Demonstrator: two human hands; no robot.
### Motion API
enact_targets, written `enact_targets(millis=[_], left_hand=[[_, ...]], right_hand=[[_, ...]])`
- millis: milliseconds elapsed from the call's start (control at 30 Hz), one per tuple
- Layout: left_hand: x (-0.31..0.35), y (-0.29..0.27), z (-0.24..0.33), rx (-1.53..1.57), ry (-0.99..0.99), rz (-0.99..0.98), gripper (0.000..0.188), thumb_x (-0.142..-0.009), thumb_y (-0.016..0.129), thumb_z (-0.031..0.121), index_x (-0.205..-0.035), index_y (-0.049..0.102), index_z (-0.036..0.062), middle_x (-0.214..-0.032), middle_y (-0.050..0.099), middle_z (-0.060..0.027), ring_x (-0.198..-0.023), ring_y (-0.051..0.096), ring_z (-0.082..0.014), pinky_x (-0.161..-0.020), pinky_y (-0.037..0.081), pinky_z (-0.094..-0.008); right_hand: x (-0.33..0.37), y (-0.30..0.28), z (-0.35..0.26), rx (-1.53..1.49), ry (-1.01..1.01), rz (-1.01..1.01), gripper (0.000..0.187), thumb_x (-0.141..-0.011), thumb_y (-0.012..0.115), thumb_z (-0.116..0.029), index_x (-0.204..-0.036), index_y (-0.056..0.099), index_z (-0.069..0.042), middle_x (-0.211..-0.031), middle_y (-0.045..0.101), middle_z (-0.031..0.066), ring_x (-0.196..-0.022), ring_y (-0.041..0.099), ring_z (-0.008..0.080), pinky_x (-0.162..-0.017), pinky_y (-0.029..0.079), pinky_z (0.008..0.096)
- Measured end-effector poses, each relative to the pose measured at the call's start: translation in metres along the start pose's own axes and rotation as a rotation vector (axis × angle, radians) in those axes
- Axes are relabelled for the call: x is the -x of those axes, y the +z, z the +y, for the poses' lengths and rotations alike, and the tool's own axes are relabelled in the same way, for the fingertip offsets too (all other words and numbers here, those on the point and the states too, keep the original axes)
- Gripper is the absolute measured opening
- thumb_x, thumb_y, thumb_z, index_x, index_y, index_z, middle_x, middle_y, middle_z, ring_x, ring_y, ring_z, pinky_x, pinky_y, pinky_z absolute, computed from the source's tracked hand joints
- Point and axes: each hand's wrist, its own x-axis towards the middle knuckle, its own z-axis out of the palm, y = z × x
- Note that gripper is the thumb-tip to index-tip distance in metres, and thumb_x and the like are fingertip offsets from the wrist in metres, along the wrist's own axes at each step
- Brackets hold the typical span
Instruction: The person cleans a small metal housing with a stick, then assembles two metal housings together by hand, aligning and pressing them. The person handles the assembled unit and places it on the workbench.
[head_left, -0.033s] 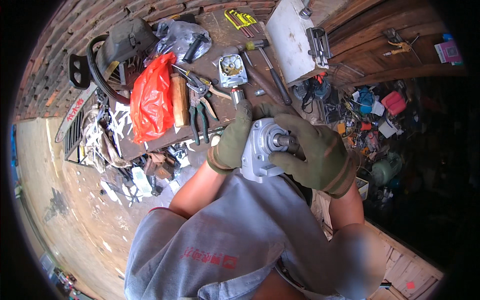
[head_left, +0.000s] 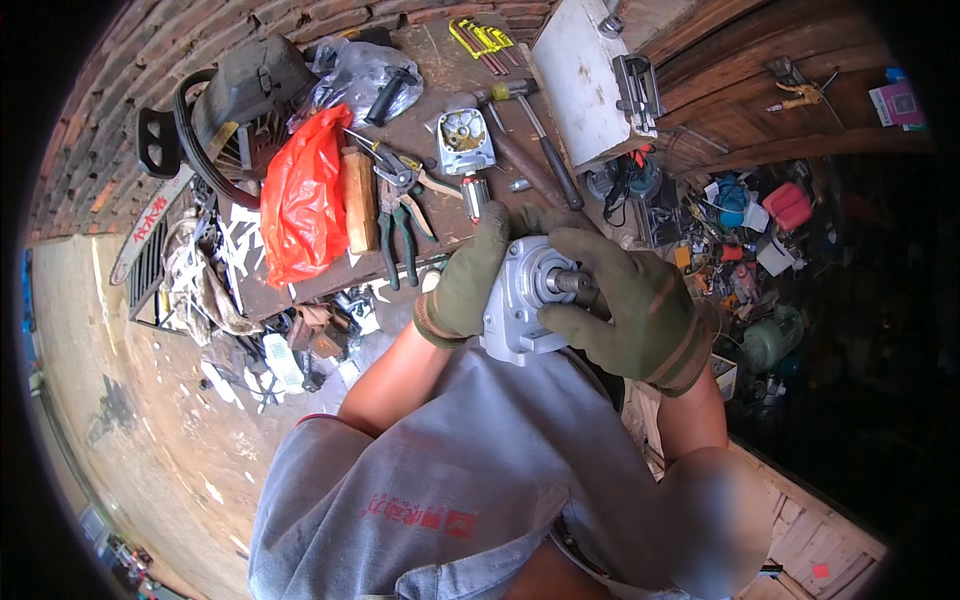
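Between my gloved hands, close in front of my body, is a grey cast-metal gear housing (head_left: 517,335) with a round raised collar and a short dark shaft (head_left: 570,282) sticking out toward the right. My left hand (head_left: 474,278), in a dark green work glove, is closed around the housing's left and far side. From the right, my right hand (head_left: 635,305) in a matching glove curls its fingers and thumb about the collar and shaft. Some of its fingertips are hidden. On the workbench just beyond stands a similar open metal housing (head_left: 466,142) with brownish grease inside.
The bench carries a red plastic bag (head_left: 308,200), a wooden block (head_left: 360,203), green-handled pliers (head_left: 402,235), a hammer (head_left: 545,140) and a yellow hex-key holder (head_left: 480,38). A chainsaw (head_left: 255,85) lies at far left. A vise-like clamp (head_left: 637,95) sits at far right, above cluttered parts.
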Motion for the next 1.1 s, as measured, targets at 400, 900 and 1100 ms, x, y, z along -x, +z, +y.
enact_targets(millis=[400, 900, 1100], left_hand=[[0.001, -0.017, -0.006, 0.291, 0.012, -0.099, 0.052, -0.106, 0.047, 0.040, -0.136, 0.048, -0.0026, -0.124, 0.063, -0.0197, -0.108, 0.068, -0.0267, -0.096, 0.056, -0.0390], [0.002, -0.013, -0.005, 0.552, 0.049, -0.288, 0.061, -0.096, 0.061, 0.050, -0.124, 0.052, -0.0038, -0.118, 0.061, -0.0335, -0.101, 0.068, -0.0478, -0.083, 0.061, -0.0563], [0.000, -0.015, -0.004, 0.510, 0.031, -0.334, 0.057, -0.094, 0.066, 0.044, -0.122, 0.052, -0.0029, -0.117, 0.061, -0.0319, -0.105, 0.067, -0.0458, -0.084, 0.060, -0.0556]], right_hand=[[-0.012, 0.005, 0.000, -0.027, -0.168, 0.118, 0.049, -0.081, 0.079, -0.014, -0.125, 0.062, 0.000, -0.085, 0.071, 0.0168, -0.071, 0.072, 0.0249, -0.062, 0.055, 0.0345], [-0.008, -0.013, -0.002, -0.376, -0.079, 0.108, 0.030, -0.098, 0.054, 0.003, -0.126, 0.062, 0.008, -0.081, 0.068, 0.0078, -0.068, 0.063, 0.0085, -0.060, 0.051, 0.0245], [-0.004, -0.010, -0.004, -0.486, -0.011, 0.089, 0.029, -0.099, 0.054, 0.003, -0.126, 0.060, 0.011, -0.080, 0.068, 0.0094, -0.067, 0.064, 0.0103, -0.057, 0.050, 0.0252]])
